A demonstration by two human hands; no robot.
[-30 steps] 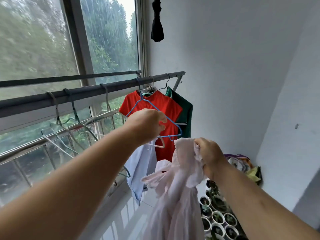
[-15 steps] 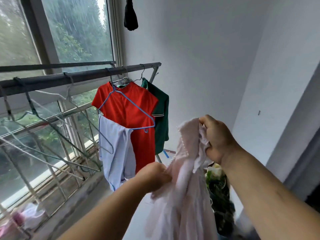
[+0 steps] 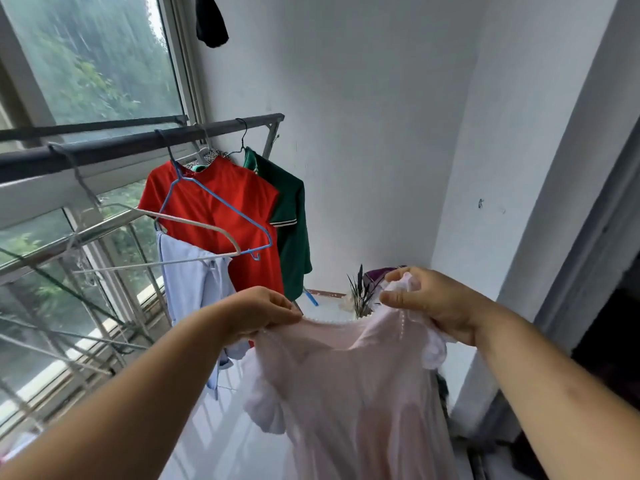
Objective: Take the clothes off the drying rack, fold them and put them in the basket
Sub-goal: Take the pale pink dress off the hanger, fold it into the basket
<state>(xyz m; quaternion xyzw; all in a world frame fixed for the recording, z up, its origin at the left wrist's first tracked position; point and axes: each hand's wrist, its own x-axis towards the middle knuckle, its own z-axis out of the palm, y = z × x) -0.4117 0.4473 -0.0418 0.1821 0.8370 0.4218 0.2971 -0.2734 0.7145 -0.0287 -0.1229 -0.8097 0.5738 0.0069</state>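
Before the white wall (image 3: 381, 133), drying rack (image 3: 121, 147) at ten o'clock, left hand (image 3: 263, 315) and right hand (image 3: 433, 306) each pinch a shoulder of the pink dress (image 3: 346, 393), holding it spread, apparently for folding.

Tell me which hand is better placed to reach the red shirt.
Probably left: the left hand, pinching the pink dress, is nearer the red shirt; the right hand grips it farther off.

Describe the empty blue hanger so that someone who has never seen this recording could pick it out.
Follow the dark rack rail along the window toward the wall, where a red garment hangs. The blue hanger hangs from the rail in front of that red cloth and carries nothing. It is the only blue one; a whitish hanger crosses it.
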